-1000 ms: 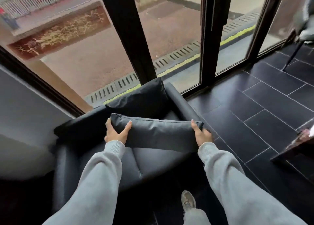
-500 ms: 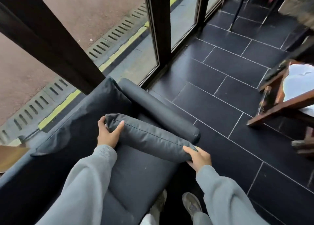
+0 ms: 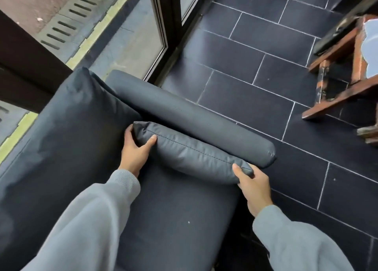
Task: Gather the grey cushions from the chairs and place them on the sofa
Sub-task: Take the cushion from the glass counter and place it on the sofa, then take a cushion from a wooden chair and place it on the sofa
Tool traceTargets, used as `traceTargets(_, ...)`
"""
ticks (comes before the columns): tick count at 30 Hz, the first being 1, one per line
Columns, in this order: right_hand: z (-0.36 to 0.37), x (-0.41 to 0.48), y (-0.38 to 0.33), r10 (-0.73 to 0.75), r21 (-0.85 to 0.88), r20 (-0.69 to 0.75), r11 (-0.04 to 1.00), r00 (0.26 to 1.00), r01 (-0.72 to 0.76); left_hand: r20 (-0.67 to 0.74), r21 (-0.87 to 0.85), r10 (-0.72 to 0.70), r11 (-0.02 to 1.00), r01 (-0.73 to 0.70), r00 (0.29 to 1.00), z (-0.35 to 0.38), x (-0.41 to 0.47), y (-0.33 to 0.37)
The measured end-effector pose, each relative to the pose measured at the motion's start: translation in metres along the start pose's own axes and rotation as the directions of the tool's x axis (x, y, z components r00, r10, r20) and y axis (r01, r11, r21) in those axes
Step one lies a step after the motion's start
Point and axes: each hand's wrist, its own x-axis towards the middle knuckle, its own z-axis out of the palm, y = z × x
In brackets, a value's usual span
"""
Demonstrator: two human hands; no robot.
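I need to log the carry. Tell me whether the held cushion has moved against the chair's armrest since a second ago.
Yes. The held cushion has shifted toward the right armrest and now lies along it, both hands at its ends; earlier it sat mid-seat.

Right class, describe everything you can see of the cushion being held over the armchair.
The cushion is dark grey, smooth and leather-like, with a stitched seam along its top edge and soft wrinkles. It is long, plump and lies edge-up beside the armrest, above the seat. The left hand grips its far end, the right hand its near corner.
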Motion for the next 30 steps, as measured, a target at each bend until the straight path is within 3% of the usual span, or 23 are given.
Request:
traceTargets(12,0.021,0.000,0.011,-0.066,-0.159,-0.205,0.987,0.977,0.034,0.057,0.040,0.046,0.998,-0.048,0.997,0.024,0.035,0.006)
traceTargets(17,-0.003,-0.015,-0.007,0.009,-0.239,-0.063,0.971,0.998,-0.024,0.036,0.369,-0.005,0.929,-0.008,0.999,0.027,0.006,0.032)
traceTargets(20,-0.035,-0.038,-0.025,-0.064,-0.320,-0.039,0.946,0.997,0.048,0.018,0.683,0.171,0.718,-0.137,0.985,0.048,-0.044,0.069)
traceTargets(23,-0.083,-0.071,-0.050,-0.133,-0.411,-0.024,0.905,0.991,0.111,0.285,0.834,0.314,0.385,-0.396,0.906,0.082,-0.103,0.115)
traceTargets(27,-0.177,-0.125,-0.082,-0.248,-0.559,-0.081,0.813,0.965,0.162,0.628,0.741,0.310,0.043,-0.670,0.714,0.146,-0.209,0.180)
traceTargets(30,-0.270,-0.176,-0.085,-0.294,-0.636,-0.171,0.762,0.940,0.123,0.757,0.623,0.323,-0.096,-0.776,0.568,0.198,-0.309,0.221)
